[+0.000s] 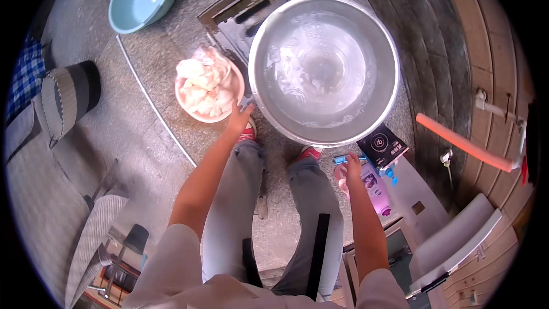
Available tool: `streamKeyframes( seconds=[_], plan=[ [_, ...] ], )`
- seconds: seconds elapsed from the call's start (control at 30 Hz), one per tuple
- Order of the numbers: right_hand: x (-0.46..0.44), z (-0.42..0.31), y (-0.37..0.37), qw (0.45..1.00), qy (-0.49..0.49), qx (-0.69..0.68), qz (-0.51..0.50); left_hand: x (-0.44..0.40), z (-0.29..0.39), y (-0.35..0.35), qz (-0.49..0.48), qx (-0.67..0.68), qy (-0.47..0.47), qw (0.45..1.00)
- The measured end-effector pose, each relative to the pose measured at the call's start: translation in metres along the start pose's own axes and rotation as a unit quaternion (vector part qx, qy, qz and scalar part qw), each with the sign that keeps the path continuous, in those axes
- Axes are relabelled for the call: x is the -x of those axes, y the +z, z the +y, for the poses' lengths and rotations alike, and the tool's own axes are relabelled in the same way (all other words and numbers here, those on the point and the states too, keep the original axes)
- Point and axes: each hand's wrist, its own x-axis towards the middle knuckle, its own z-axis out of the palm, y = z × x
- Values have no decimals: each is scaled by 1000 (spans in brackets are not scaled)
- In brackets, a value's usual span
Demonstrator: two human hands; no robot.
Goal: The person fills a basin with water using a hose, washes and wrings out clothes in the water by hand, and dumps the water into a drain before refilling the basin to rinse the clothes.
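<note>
Pale crumpled material (205,83) fills a pink bowl (238,83) left of a metal basin (274,127) of water (323,71). The left hand (240,117) spreads its fingers at the bowl's near rim; the right hand (353,170) is beside a purple bottle (378,195), its grip unclear.

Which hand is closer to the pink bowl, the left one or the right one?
Left. The left hand is right by the rim of the pink bowl; the right hand is farther off, near the purple bottle.
</note>
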Motion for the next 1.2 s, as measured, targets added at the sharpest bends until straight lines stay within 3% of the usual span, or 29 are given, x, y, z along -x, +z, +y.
streamKeyframes(
  seconds=[0.07,0.13,0.2,0.3,0.4,0.53,0.7,0.77,0.87,0.93,1.07,1.13,1.2],
  plan=[
    [-26,5,-3,997,45,-17,60,-1,5,25,-31,-7,31,999],
    [-41,23,-1,994,66,-82,42,-26,-35,39,-47,0,17,999],
    [-77,26,0,982,99,-132,-97,-50,-59,66,7,-13,-4,1000],
    [-100,20,24,951,104,-250,-151,-26,-16,68,26,-9,-68,997],
    [-95,18,32,967,58,-230,-90,-21,-7,66,30,-97,-78,992],
    [-88,13,31,976,22,-214,-35,-26,-5,70,22,-97,-85,991],
    [-60,-10,-3,989,-20,-140,-37,18,26,75,24,-80,-102,991],
    [-38,-21,-9,991,-34,-125,-13,27,33,72,24,-73,-149,986],
    [-12,-29,-26,994,-49,-93,4,29,-13,71,16,-85,-140,986],
    [9,-36,-46,996,-39,-79,9,50,-27,77,-2,-71,-192,979],
    [7,-40,-60,994,-85,-71,-16,51,-48,82,39,-82,-112,990],
    [29,-46,-59,996,-53,-71,9,84,25,70,16,-41,-210,977],
    [32,-46,-63,996,-54,-63,13,87,32,66,-8,-11,-235,972]
  ],
)
